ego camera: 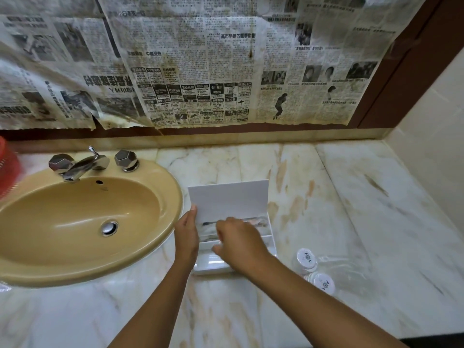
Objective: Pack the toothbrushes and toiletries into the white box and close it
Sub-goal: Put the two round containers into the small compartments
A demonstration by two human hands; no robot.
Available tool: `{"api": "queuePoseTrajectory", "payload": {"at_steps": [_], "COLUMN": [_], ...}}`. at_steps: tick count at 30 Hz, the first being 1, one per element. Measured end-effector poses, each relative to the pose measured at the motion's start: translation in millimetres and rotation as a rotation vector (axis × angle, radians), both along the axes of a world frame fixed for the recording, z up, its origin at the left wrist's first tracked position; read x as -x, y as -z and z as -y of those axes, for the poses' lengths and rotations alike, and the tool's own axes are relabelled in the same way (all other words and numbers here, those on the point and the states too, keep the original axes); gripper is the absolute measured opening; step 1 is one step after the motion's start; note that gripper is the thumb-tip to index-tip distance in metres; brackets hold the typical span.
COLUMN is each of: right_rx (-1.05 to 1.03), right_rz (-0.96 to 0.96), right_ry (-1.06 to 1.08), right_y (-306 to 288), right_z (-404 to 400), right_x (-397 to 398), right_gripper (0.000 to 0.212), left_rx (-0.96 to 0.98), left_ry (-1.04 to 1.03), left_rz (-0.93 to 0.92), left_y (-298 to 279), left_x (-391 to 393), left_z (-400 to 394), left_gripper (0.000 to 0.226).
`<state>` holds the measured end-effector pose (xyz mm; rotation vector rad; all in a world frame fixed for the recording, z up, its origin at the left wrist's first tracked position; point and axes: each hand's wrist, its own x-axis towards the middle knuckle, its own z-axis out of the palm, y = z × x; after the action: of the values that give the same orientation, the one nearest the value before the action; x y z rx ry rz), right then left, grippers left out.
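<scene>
A white box [272,243] stands on the marble counter just right of the sink, its lid [229,200] raised upright. My left hand [187,231] lies against the box's left side, thumb on the lid's left edge. My right hand [238,243] reaches down into the box with curled fingers; whether it holds anything is hidden. Wrapped toothbrushes [258,221] lie in the back compartment. To the right of the box, two small clear bottles with white round caps [306,258] [324,283] lie on the counter.
A tan oval sink [75,222] with a chrome tap [80,167] takes up the left. A red basket [7,167] sits at the far left edge. Newspaper [200,71] covers the wall behind. A tiled wall [431,146] bounds the counter on the right.
</scene>
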<state>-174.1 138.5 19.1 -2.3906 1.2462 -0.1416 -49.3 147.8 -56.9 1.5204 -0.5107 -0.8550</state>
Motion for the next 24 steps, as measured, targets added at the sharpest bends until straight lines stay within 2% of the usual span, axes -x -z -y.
{"api": "queuePoseTrajectory", "payload": {"at_steps": [5,8,13,19,24], "right_rx": [-0.028,-0.075,-0.166,-0.163,-0.284], "right_rz": [-0.193,-0.236,-0.183,-0.164,-0.096], "right_ry": [-0.09,-0.106,-0.069,-0.042,0.005], "right_y": [30,42,55,60,62], "right_z": [-11,-9,-7,-6,-7], "right_x": [-34,-37,-40,-42,-46], "right_gripper": [0.014,0.016,0.022,0.022,0.022], "left_rx": [-0.024,-0.032,-0.042,-0.04,-0.027], "left_ry": [0.015,0.021,0.025,0.022,0.013], "left_rz": [-0.022,-0.051,-0.057,-0.066,-0.077], "left_y": [3,7,12,16,15], "left_x": [-4,-6,-8,-10,-9], "left_z": [0,0,1,2,4], "left_gripper": [0.03,0.03,0.031,0.031,0.03]}}
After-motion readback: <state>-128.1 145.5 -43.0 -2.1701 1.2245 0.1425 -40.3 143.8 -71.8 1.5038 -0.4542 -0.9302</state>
